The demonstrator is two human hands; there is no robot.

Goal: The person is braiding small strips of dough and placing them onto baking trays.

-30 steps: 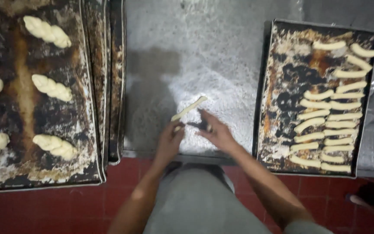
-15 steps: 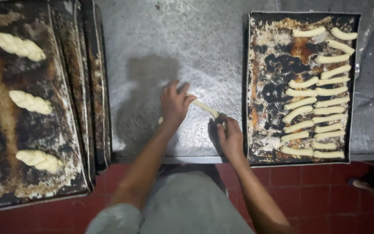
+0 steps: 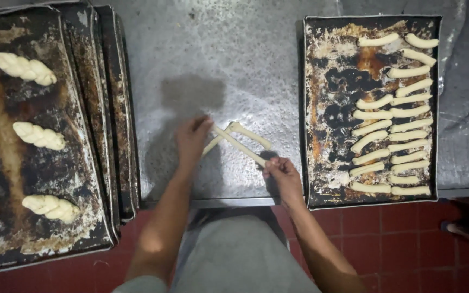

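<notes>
Floured metal tabletop [image 3: 256,49], seen from above. Two thin dough ropes [image 3: 238,142] lie crossed on it near the front edge, between the two hands, forming a narrow X or V shape.

Left hand [image 3: 192,142]: fingers rest on the left ends of the ropes, pressing or pinching them against the tabletop; grip looks closed on the rope ends, thumb side hidden.

Right hand [image 3: 282,174]: fingers curled together around the lower right end of one rope, just beside the front edge of the tabletop.

Right tray [image 3: 321,163]: dark, scorched, flour-crusted, just right of the hands. Holds short dough sticks [image 3: 392,127] in two rough columns along its right half; left half bare.

Left tray [image 3: 55,163]: top of a stack of similar dark trays, overhanging the tabletop edge. Carries braided dough pieces [image 3: 38,135] spaced down its length, three fully in view, more cut off at the left border.

Red tiled floor [image 3: 408,244] below; grey apron or trousers between the forearms
</notes>
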